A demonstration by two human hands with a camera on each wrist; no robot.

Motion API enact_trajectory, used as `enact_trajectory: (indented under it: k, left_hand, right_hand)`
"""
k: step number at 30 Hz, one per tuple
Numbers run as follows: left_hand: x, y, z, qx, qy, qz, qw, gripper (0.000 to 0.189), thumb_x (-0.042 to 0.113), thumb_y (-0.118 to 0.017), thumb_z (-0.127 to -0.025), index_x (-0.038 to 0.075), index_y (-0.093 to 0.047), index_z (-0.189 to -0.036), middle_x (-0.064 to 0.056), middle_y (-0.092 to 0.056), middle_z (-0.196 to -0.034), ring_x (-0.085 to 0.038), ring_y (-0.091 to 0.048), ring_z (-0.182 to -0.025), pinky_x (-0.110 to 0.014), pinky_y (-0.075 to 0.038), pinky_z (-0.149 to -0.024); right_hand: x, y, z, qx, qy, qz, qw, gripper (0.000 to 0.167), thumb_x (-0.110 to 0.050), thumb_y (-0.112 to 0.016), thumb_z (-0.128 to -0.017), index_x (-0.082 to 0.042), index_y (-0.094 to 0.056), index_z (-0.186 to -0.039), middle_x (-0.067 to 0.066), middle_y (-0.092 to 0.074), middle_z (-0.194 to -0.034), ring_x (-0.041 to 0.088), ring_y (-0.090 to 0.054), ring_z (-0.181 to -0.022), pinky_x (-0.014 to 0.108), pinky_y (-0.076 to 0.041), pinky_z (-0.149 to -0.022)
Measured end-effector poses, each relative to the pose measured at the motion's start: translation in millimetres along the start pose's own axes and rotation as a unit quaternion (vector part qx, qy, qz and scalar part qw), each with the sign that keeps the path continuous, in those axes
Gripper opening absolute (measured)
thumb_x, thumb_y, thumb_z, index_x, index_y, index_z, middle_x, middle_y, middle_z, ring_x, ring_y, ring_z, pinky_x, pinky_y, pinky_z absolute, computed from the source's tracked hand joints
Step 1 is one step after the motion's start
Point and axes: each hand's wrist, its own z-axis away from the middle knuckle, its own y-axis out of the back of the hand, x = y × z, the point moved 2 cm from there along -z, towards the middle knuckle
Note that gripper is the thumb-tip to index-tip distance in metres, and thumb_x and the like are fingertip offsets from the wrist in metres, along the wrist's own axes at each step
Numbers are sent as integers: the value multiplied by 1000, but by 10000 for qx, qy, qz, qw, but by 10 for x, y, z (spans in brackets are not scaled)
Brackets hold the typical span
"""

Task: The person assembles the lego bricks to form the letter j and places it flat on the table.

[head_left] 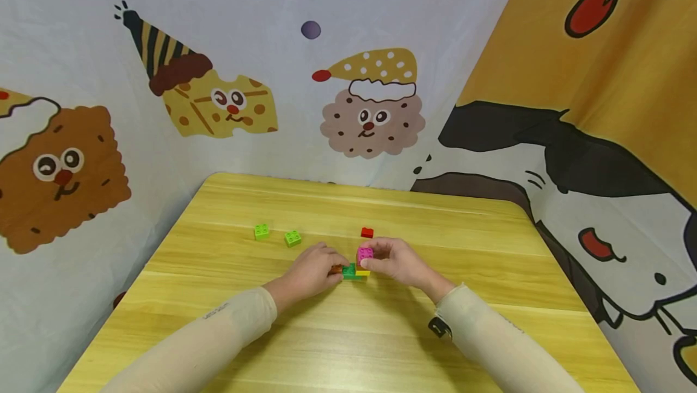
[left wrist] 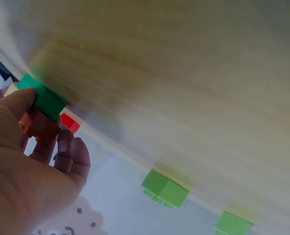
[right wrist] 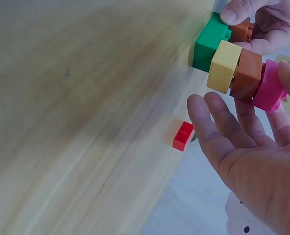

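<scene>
A small stack of toy building blocks stands on the wooden table between the hands. At its base is a dark green block [right wrist: 208, 46]. One end carries a yellow block [right wrist: 223, 66], then a brown block [right wrist: 246, 76], with a pink block [head_left: 365, 254] on top. The green block's other end bears a second brown block [left wrist: 41, 126]. My left hand [head_left: 313, 271] steadies that end, thumb against the green block and fingers about the brown one. My right hand [head_left: 400, 263] pinches the pink block between thumb and fingers.
Behind the stack lies a red block [head_left: 367, 233] on the wooden table [head_left: 348, 344]. Two light green blocks, a nearer one [head_left: 293, 238] and a farther one [head_left: 262, 231], sit at the back left. A cartoon-printed cloth [head_left: 294, 157] hangs behind the table.
</scene>
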Motion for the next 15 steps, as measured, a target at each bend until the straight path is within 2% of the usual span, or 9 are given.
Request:
enact_trajectory:
  k: [4, 9, 15]
  left_hand:
    - [-3, -3, 5, -10, -3, -10, 10000, 20, 25, -75, -90, 24, -75, -110, 7, -70, -109, -11, -53, -89, -28, -46, -77]
    - [-3, 0, 1, -48, 24, -12, 10000, 21, 25, -74, -90, 24, -75, -111, 7, -70, -110, -11, -53, -89, -28, -46, -77]
    - [12, 11, 2, -64, 37, -7, 10000, 22, 25, -74, -90, 24, -75, -112, 6, -71, -111, -12, -54, -89, -29, -46, -77]
  right_hand:
    - [-42, -9, 2, 31, 51, 282, 9996, 25, -25, -72, -93, -14, -70, -115, 0, -70, -105, 26, -64, -100, 38, -55, -79]
    - [-6, -6, -21, 1, 184, 593, 9981, 27, -35, -72, -92, -20, -70, -113, -5, -69, -105, 23, -65, -100, 35, -56, -78]
    - [72, -12, 5, -16, 195, 683, 9975, 49, -32, -75, -90, -15, -59, -134, 0, -68, -113, 19, -64, -104, 32, -55, -84]
